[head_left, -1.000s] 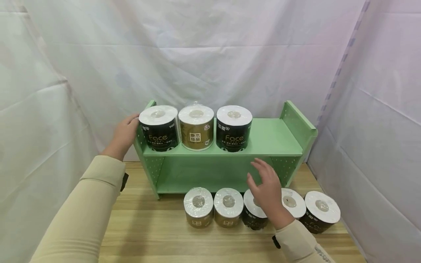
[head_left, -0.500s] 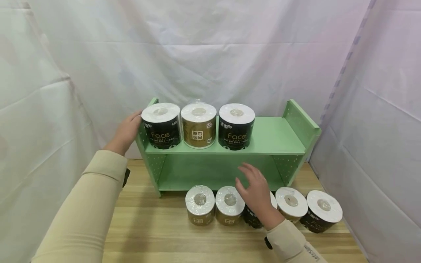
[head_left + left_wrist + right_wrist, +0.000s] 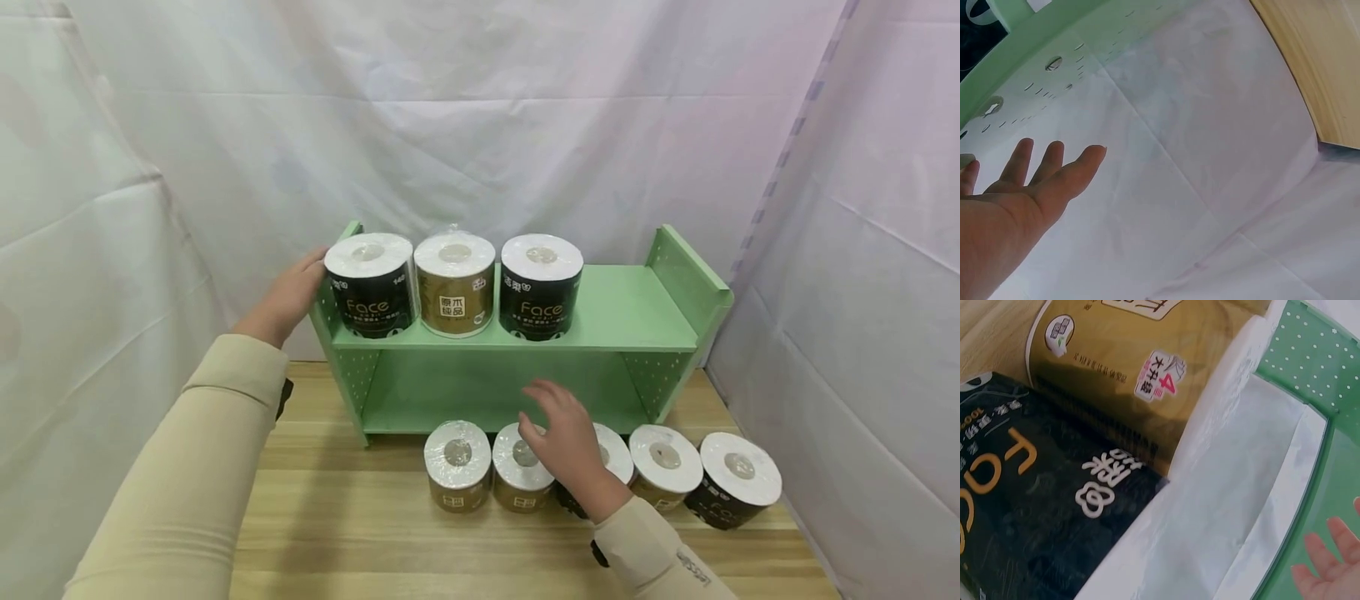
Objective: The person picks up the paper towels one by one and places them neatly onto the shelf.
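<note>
On the green shelf's top board (image 3: 630,312) stand three toilet paper rolls: a black one (image 3: 371,300) at the left, a gold one (image 3: 456,300) and another black one (image 3: 542,300). My left hand (image 3: 285,300) is at the shelf's left side panel; its spread fingers (image 3: 1054,165) show in the left wrist view, though any contact is unclear. My right hand (image 3: 566,437) hovers, fingers loosely bent and holding nothing, over the table row, between a gold roll (image 3: 517,496) and a partly hidden black roll (image 3: 617,458). Its fingertips (image 3: 1319,547) show in the right wrist view.
Several rolls line the wooden table (image 3: 360,533) before the shelf, including a gold roll (image 3: 457,467) at the left, a gold roll (image 3: 665,462) and a tilted black roll (image 3: 738,483) at the right. The lower shelf board (image 3: 420,417) lies behind them. White cloth (image 3: 480,125) surrounds everything.
My right hand has moved left along the table row, from above the black roll to beside the second gold roll. My left hand stays at the shelf's side. The head view has shifted slightly.
</note>
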The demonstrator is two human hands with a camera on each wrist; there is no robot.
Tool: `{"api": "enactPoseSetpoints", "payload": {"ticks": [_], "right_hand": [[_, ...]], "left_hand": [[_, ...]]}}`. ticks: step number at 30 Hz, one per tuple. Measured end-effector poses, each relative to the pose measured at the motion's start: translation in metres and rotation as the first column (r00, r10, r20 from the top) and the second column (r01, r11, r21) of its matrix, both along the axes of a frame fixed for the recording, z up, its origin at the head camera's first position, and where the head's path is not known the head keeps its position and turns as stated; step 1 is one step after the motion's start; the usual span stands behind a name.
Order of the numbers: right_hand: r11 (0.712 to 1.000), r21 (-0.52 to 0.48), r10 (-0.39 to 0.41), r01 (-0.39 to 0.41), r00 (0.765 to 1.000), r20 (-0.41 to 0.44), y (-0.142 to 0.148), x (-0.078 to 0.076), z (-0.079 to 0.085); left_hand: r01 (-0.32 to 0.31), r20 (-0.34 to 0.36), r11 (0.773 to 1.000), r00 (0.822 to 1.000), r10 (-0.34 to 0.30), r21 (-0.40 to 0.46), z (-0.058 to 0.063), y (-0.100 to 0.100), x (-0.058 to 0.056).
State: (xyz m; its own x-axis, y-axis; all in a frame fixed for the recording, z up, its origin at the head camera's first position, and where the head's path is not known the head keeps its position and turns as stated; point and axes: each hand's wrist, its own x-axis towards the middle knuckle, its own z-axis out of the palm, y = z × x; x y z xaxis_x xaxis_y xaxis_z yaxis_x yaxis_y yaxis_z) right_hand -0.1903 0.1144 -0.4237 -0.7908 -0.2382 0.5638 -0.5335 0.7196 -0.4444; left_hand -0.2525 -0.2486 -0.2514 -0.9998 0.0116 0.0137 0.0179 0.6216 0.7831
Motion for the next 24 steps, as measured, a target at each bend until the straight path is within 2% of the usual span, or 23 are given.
{"api": "enactPoseSetpoints", "payload": {"ticks": [6, 12, 18, 24], "right_hand": [[1.000, 0.011, 0.013, -0.013, 0.999, 0.034, -0.008, -0.001, -0.003], [0.999, 0.039, 0.022, -0.024, 0.998, 0.056, -0.018, 0.000, -0.004], [0.998, 0.045, 0.041, -0.046, 0.994, 0.103, -0.028, 0.001, -0.005], [0.996, 0.046, 0.070, -0.075, 0.993, 0.097, -0.038, -0.001, -0.005]], "left_hand": [[-0.027, 0.010, 0.999, 1.000, 0.027, -0.035, 0.002, 0.000, 0.001], [-0.055, -0.017, 0.995, 0.998, 0.053, -0.087, 0.001, 0.002, 0.000], [-0.058, -0.023, 0.996, 0.998, 0.057, -0.066, 0.000, 0.004, 0.001], [-0.059, -0.040, 0.998, 0.998, 0.057, -0.036, -0.001, 0.003, -0.001]]}}
